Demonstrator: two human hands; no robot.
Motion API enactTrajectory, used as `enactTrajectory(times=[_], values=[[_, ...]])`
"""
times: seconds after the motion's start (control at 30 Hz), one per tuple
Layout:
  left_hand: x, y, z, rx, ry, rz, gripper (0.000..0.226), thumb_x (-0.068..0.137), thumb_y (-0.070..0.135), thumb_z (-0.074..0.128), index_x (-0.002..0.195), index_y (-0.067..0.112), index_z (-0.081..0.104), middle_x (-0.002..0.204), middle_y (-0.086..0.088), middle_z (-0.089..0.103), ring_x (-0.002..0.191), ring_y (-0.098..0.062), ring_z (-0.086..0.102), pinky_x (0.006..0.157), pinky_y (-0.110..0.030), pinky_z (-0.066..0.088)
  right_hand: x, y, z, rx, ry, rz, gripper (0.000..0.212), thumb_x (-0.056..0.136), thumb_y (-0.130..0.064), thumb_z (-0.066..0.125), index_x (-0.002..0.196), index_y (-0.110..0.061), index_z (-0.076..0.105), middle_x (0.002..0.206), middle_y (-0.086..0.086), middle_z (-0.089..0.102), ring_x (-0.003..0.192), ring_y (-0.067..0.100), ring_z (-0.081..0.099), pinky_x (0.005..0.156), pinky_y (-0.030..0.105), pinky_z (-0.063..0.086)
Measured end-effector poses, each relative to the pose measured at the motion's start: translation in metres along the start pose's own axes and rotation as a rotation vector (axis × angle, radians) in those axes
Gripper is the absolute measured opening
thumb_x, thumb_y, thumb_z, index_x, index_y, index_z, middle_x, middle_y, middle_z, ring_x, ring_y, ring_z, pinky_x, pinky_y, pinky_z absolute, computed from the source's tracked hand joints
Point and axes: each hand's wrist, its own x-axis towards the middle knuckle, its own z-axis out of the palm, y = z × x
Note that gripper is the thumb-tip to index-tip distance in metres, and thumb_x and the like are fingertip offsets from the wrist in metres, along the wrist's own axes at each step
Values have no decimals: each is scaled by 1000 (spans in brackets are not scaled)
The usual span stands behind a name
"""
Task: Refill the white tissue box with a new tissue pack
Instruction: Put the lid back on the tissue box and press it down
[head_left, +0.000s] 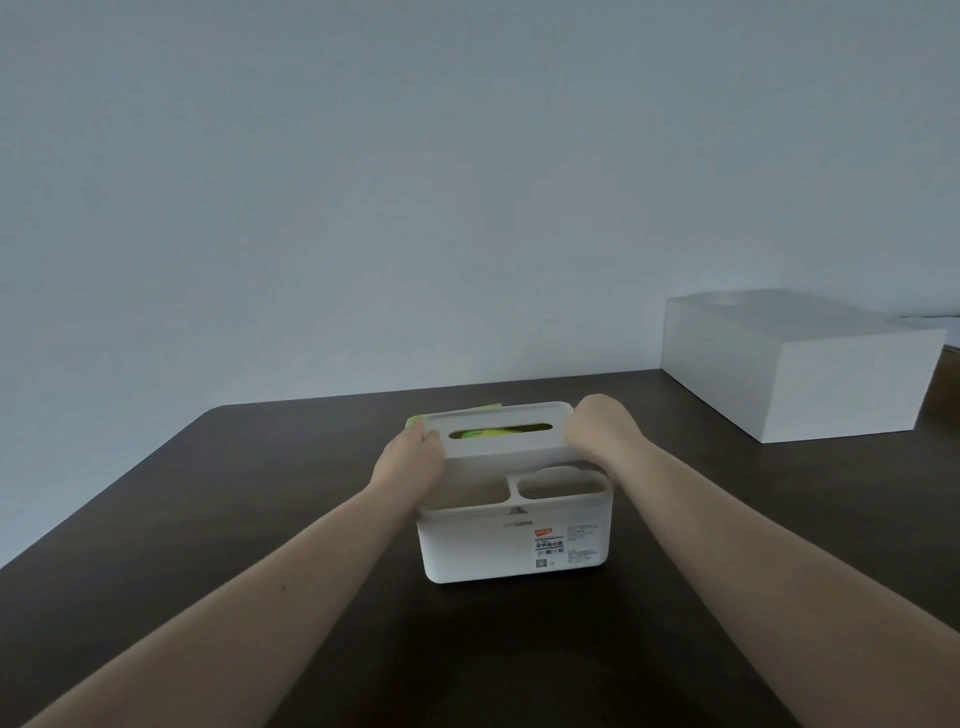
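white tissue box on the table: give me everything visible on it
The white tissue box looks like matte plastic with rounded corners, standing upright on the dark table. Two open compartments, seemingly empty, sit along its near side, and printed labels are stuck on the front wall. Its slotted lid is gripped at both ends by the left hand and right hand. Something green shows through the slot and past the lid's far left corner.
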Motion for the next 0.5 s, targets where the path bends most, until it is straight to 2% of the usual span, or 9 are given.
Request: enactTrajectory(times=[0.07,0.13,0.17,0.23,0.3,0.4,0.5], values=[[5,-2,-1,-6,19,5,40,98,17,27,126,2,50,108,-8,54,97,-31,53,81,-31,38,2,1,2,-14,-1,-19,27,91,0,40,65,-7,45,63,5,43,54,15,38,47,26,27],[11,-6,0,-1,22,18,36,96,14,26,107,3,58,91,-6,55,79,-26,49,69,-29,37,7,3,4,-26,-6,-32,25,90,-1,40,67,-7,47,64,4,45,55,15,39,47,26,27],[15,-8,1,8,24,19,33,95,12,25,96,5,58,86,-7,55,74,-24,47,63,-28,35,8,4,4,-30,-6,-35,27,90,-1,39,65,-8,46,63,4,45,54,15,39,47,26,27],[18,-8,1,17,38,20,27,94,11,26,86,10,52,79,-5,54,70,-23,46,56,-27,32,11,4,2,-53,-8,-41,30,89,-1,38,60,-9,42,61,4,43,52,16,37,46,27,26],[19,-8,2,13,50,18,27,94,11,26,84,8,52,78,-5,54,72,-24,46,56,-28,32,13,5,2,-63,-8,-42,32,89,-1,38,59,-9,41,60,4,42,52,16,36,46,27,25],[20,-7,4,-1,60,9,35,93,11,27,97,4,61,85,-9,57,75,-26,48,66,-29,35,19,8,7,-36,6,-41,31,89,-2,39,59,-10,42,61,4,44,53,15,38,48,26,27],[20,-8,5,-7,49,-6,36,93,11,26,102,-2,59,89,-11,57,77,-26,47,69,-30,35,19,7,8,-11,11,-20,28,91,-8,42,64,-8,48,63,4,48,55,16,43,54,28,34]])
